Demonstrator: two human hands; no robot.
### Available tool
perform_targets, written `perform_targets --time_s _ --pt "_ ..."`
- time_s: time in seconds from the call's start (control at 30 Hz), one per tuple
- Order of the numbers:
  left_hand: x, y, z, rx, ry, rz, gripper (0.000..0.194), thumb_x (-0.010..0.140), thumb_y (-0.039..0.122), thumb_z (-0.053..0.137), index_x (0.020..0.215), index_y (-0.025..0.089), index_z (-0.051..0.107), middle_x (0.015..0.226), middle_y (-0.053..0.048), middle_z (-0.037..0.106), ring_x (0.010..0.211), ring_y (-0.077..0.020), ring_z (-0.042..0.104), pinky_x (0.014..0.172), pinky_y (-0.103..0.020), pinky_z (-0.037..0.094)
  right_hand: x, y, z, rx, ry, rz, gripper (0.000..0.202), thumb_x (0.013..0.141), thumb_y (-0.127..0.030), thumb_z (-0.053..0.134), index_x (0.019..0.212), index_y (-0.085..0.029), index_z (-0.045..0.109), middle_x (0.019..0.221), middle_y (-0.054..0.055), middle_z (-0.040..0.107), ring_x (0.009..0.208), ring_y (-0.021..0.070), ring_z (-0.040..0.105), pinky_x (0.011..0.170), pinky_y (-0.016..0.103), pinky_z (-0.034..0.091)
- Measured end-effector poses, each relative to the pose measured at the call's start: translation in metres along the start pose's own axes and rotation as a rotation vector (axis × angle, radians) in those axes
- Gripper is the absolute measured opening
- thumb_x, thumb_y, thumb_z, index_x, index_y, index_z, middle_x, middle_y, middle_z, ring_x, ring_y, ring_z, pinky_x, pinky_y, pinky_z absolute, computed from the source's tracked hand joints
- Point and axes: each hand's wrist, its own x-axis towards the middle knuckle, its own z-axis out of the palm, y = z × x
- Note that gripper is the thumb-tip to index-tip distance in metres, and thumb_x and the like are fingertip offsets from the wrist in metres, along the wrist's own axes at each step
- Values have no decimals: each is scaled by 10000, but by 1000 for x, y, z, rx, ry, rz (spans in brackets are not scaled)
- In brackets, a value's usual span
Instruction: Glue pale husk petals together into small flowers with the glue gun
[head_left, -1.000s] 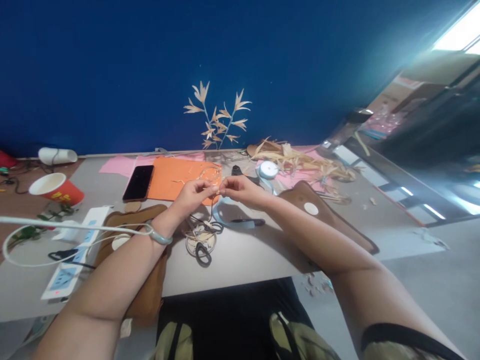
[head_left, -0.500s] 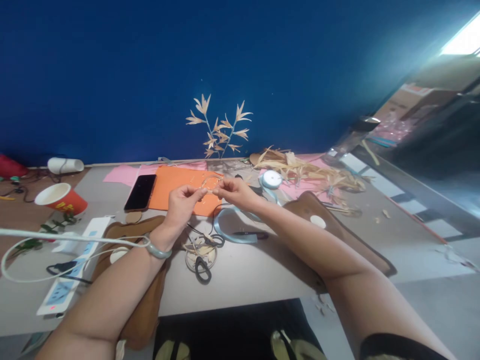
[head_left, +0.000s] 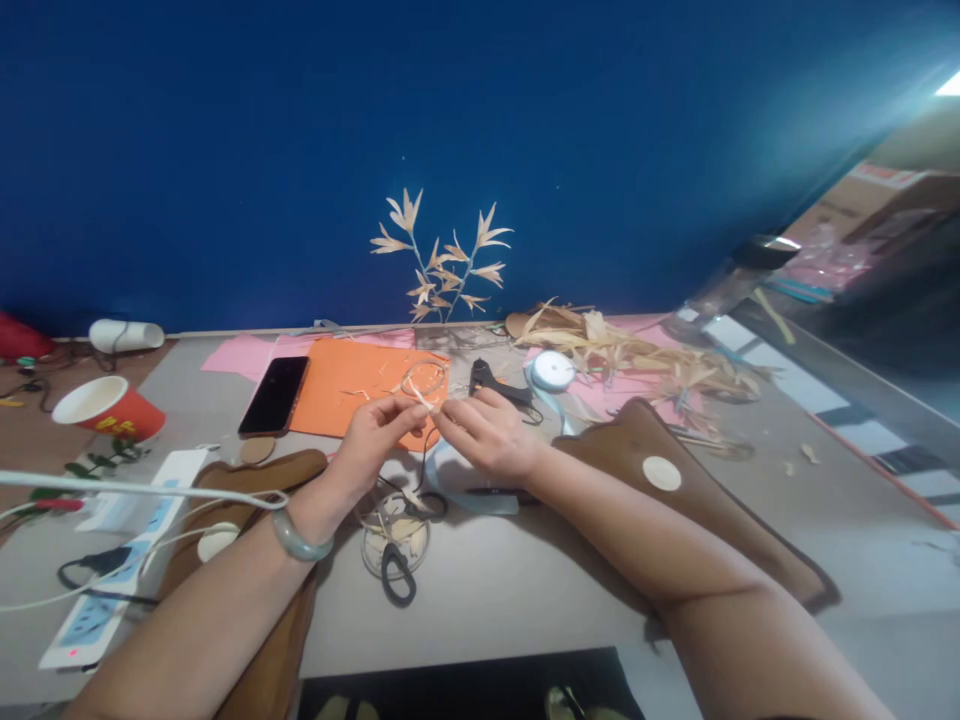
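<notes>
Over the front edge of an orange sheet (head_left: 330, 385), my left hand (head_left: 379, 435) pinches a thin pale strip (head_left: 421, 396) between thumb and fingertips. My right hand (head_left: 484, 432) meets it there, its fingers closed on the strip's other end. What the strip is made of is too small to tell. Below the hands lie black-handled scissors (head_left: 397, 575) across a wire coil (head_left: 367, 555) with dry husk scraps. A black glue gun (head_left: 495, 380) rests just beyond my right hand, near a spool of light blue ribbon (head_left: 551, 371).
Dried flower stems (head_left: 442, 260) stand against the blue wall. A phone (head_left: 276, 397), a red paper cup (head_left: 112, 408) and a power strip (head_left: 112, 570) with cables are on the left. Dry husks (head_left: 637, 350) lie at the back right, brown pads (head_left: 675, 510) under both forearms.
My right hand has turned, its back now facing up more, and its fingers curl lower round the strip. The strip's pale end points up now. The view has shifted slightly.
</notes>
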Motion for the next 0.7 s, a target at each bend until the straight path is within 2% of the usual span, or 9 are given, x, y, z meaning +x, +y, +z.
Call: perform_targets --time_s 0.1,0.17,0.23,0.3,0.37,0.43,0.57,0.7 --pt "-2 -1 1 30 3 30 243 749 358 706 650 146 640 653 0 613 663 -115 553 694 -242 443 0 -4 0 22 -16 -47 166 916 -136 468 924 -133 634 751 48 629 607 128 498 573 315 295" --pt "-2 -3 -1 40 9 51 240 777 341 678 641 149 633 658 -4 622 676 -119 559 710 -246 442 1 -8 2 108 18 7 144 909 -147 488 923 -141 631 764 45 647 614 123 517 574 305 308" --pt "-2 -5 -3 61 33 71 239 784 344 671 646 153 632 661 -7 630 675 -123 561 701 -247 441 4 -12 5 277 71 184 102 900 -210 539 894 -152 623 788 47 664 642 119 546 599 284 353" --pt "-2 -6 -4 91 63 78 246 781 361 674 651 158 630 648 -3 625 654 -122 551 674 -245 436 7 -16 6 509 101 460 156 859 -311 619 852 -155 614 786 46 666 614 106 538 606 261 395" --pt "-2 -5 -4 120 74 85 241 777 371 676 667 160 636 644 1 616 641 -119 542 652 -240 429 10 -19 8 757 56 741 234 804 -379 674 794 -153 615 735 35 657 539 87 488 546 238 396" --pt "-3 -4 -4 141 68 95 224 767 362 684 682 158 645 646 2 611 636 -115 536 636 -235 423 12 -20 10 1017 -29 947 258 794 -402 671 756 -151 629 692 27 656 502 79 466 490 221 371" --pt "-4 -3 -2 128 76 92 198 733 341 713 695 158 645 654 5 607 626 -112 528 612 -231 416 12 -16 15 1408 -133 1115 292 792 -421 662 752 -132 648 657 23 653 485 68 466 474 205 360" --pt "-4 -1 -3 118 117 59 214 768 352 670 668 169 624 656 8 601 645 -115 532 624 -231 418 13 -9 13 1508 -180 1137 308 776 -425 685 722 -125 638 567 -19 588 453 47 416 459 190 323"
